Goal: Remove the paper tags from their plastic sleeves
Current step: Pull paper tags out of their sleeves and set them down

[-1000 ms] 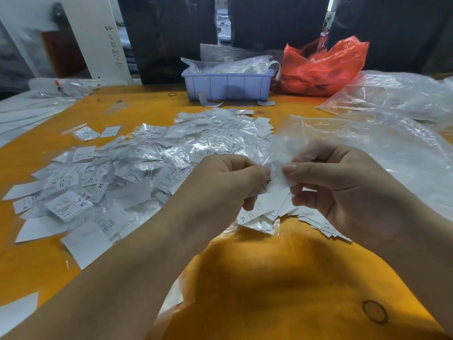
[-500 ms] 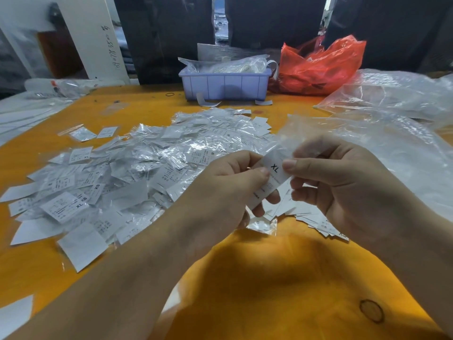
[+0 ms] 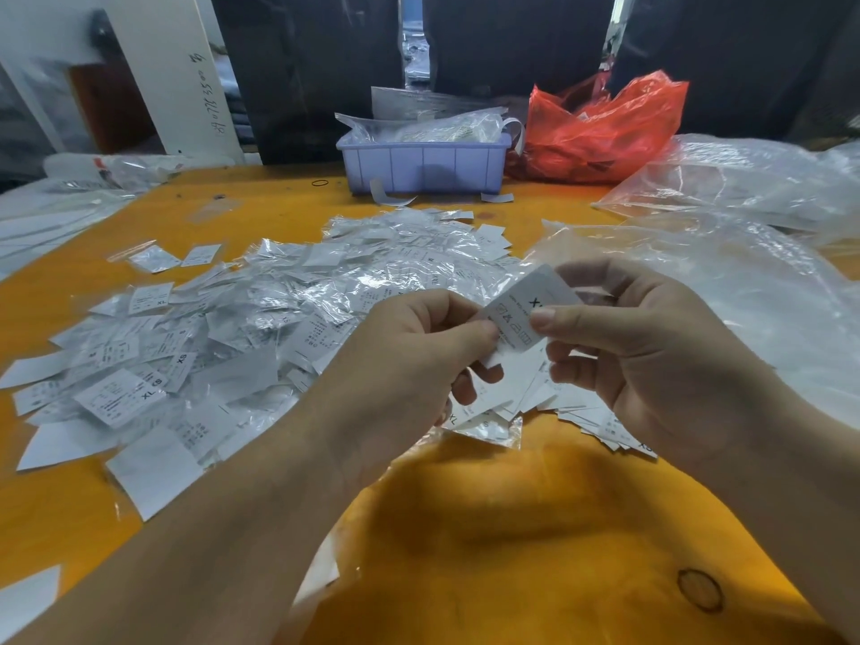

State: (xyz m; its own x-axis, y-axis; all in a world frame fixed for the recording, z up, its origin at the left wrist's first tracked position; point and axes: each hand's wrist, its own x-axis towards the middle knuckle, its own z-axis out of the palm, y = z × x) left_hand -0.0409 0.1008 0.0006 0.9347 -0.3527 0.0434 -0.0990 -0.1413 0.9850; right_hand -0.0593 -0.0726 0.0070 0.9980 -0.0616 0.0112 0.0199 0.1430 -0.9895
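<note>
A white paper tag [image 3: 528, 307] marked XL is held up over the table between both hands. My left hand [image 3: 419, 360] pinches its lower left end with thumb and forefinger. My right hand [image 3: 642, 346] pinches its right side, thumb on the printed face. I cannot tell whether a clear sleeve still covers the tag. A wide heap of sleeved tags [image 3: 260, 318] lies on the orange table [image 3: 512, 528] to the left. A small stack of bare tags [image 3: 581, 407] lies under my hands.
A lilac plastic bin [image 3: 423, 167] with plastic bags stands at the back centre. A red plastic bag [image 3: 600, 132] sits beside it. Large clear plastic bags [image 3: 726, 253] cover the right side. Loose white tags [image 3: 153, 472] lie near the front left edge.
The tag has come up out from between my fingers and now shows its XL print. Both hands rose slightly and my left hand slid toward the tag's lower end.
</note>
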